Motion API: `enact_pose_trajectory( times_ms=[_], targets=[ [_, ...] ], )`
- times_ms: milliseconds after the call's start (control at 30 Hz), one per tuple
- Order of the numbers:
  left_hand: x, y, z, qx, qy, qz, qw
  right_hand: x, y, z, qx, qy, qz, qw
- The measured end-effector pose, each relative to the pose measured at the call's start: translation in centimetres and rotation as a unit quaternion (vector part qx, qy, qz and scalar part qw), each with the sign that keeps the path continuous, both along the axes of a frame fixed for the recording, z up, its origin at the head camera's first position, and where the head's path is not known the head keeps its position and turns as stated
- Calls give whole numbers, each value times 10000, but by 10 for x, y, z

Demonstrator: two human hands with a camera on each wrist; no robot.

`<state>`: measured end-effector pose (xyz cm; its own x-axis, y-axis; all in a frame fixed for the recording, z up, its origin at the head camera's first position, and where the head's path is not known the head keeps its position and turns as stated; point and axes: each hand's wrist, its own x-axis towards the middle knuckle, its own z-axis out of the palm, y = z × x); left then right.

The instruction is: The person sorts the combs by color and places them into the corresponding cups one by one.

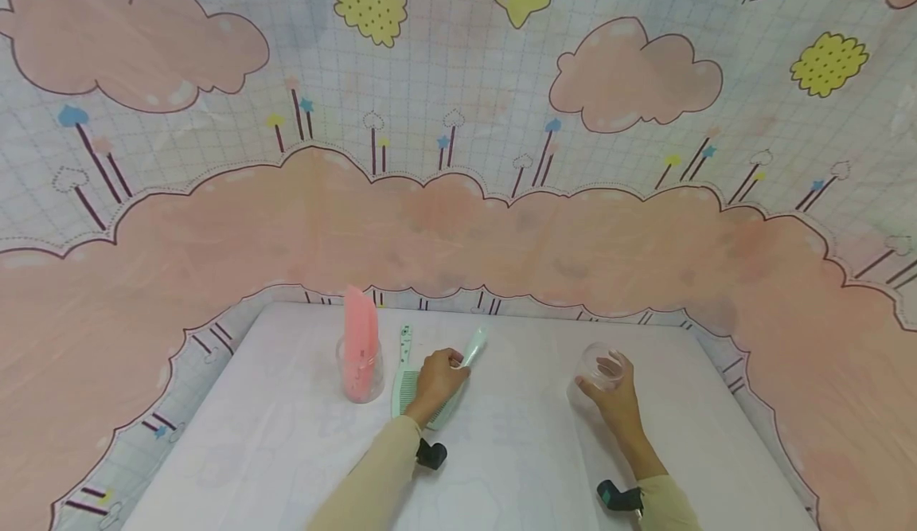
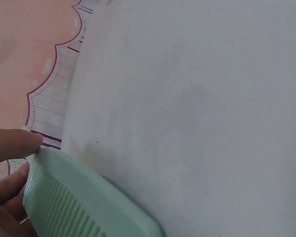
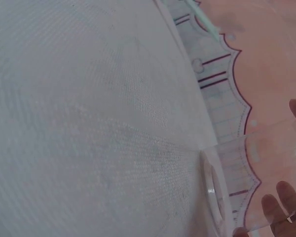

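Note:
My left hand (image 1: 438, 380) grips a mint-green comb (image 1: 476, 345) near the middle, its handle slanting up to the right. In the left wrist view the thumb presses on the comb (image 2: 96, 192) and the fingers curl beneath it. A second mint-green comb (image 1: 406, 348) lies just left of that hand, partly covered by it. On the right side of the table, my right hand (image 1: 622, 404) holds a clear cup (image 1: 583, 384), thumb and fingers around its side. The right wrist view shows the see-through cup (image 3: 210, 190) with its base close at the white tabletop and fingertips (image 3: 272, 207) against the wall.
Another clear cup (image 1: 371, 392) stands at the left of the table with pink flat pieces (image 1: 360, 340) upright in it. The white tabletop (image 1: 516, 451) ends in front of a cloud-patterned cloth backdrop (image 1: 430, 228).

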<state>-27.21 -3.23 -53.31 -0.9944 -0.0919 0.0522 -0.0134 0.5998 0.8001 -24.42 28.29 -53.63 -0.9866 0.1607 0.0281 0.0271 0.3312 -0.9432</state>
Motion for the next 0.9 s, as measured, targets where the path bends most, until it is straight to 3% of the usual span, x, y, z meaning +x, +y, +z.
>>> enact_pose_trajectory(
  times_ms=[233, 567, 900],
  targets=[
    [5, -3, 14, 141, 343, -55, 9993, 1, -1, 0, 13, -26, -48, 10000],
    [8, -13, 26, 230, 682, -80, 9974, 2, -2, 0, 51, -37, -55, 10000],
    [15, -21, 38, 559, 669, -189, 9960, 1, -2, -4, 39, 115, -79, 9999]
  ],
)
